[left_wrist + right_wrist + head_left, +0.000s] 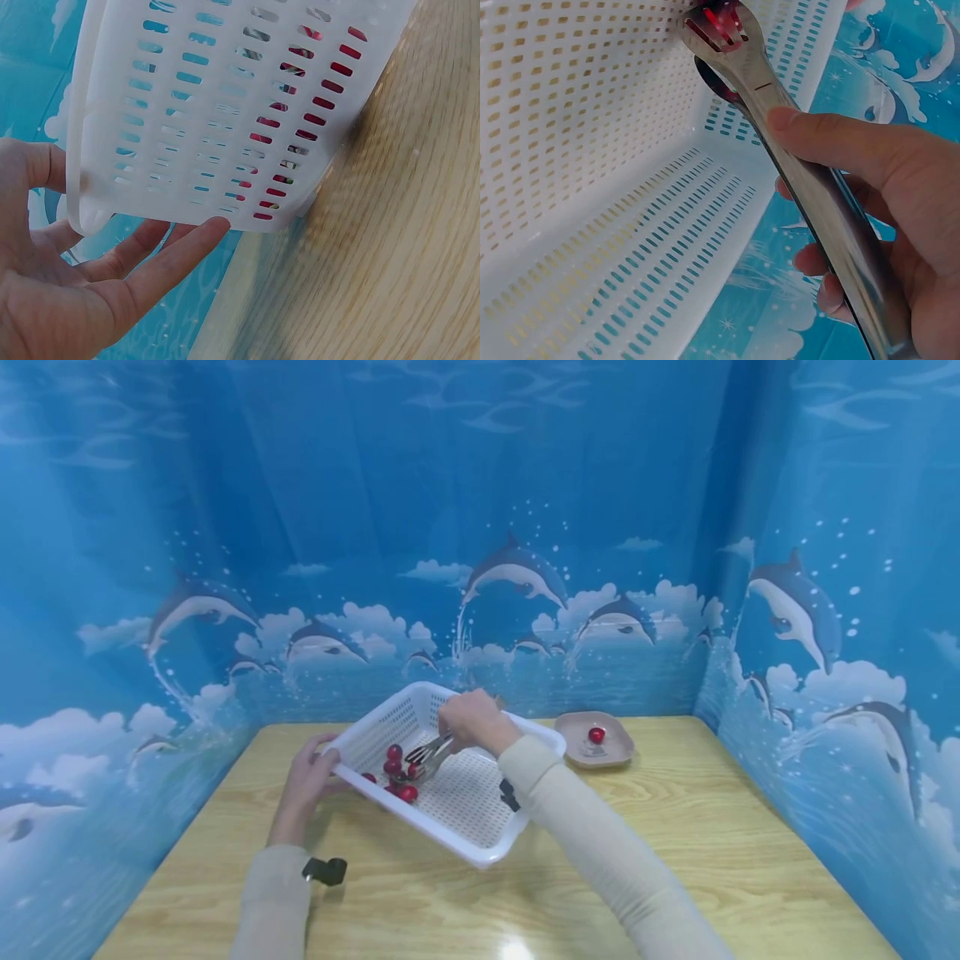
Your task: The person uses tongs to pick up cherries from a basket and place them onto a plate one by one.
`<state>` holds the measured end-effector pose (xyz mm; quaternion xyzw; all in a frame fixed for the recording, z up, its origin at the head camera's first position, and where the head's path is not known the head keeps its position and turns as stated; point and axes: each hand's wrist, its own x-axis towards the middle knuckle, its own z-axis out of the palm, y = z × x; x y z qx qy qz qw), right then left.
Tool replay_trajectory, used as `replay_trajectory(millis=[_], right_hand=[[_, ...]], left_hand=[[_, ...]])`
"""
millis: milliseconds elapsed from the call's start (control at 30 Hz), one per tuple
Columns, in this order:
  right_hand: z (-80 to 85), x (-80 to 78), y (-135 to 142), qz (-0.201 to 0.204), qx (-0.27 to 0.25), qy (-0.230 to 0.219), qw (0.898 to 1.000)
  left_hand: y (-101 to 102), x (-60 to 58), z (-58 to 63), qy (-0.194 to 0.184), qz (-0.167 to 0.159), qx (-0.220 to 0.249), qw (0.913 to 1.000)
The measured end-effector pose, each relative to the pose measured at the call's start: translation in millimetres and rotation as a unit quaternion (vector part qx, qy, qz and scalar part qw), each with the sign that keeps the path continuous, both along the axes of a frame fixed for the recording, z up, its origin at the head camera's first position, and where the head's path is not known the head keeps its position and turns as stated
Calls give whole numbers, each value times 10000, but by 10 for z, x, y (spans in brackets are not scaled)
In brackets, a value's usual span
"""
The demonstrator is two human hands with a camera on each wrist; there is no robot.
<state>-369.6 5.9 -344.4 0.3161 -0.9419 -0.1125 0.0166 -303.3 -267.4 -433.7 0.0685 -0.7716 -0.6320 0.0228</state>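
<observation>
A white perforated plastic basket (442,833) stands tilted over the table, its left side raised. My left hand (307,777) holds its left corner, with the thumb at the rim and the fingers beneath the side wall (202,135). Metal tongs (810,199) with slotted ends are gripped in my right hand (474,720), reaching down inside the basket. Several small round red fruits (394,752) lie together at its lower left. Between the tong ends shows a red fruit (724,26); whether they clasp it is hard to tell.
Behind the basket's right side, a pinkish square plate (621,752) bears one red fruit (597,735). The light wooden table (720,827) reaches back to a blue dolphin-print curtain (420,527) that surrounds it on three sides.
</observation>
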Motion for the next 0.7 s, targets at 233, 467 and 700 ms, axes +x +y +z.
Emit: replay_trajectory(millis=[233,467,700], right_hand=[[98,28,91,10,-6,40,10000],[199,110,209,114,-400,75,9991],[273,205,310,324,-613,137,9975]], left_hand=[[10,9,3,14,17,-34,10000],[3,3,10,54,5,-66,10000],[-5,2,15,-64,-18,-64,10000]])
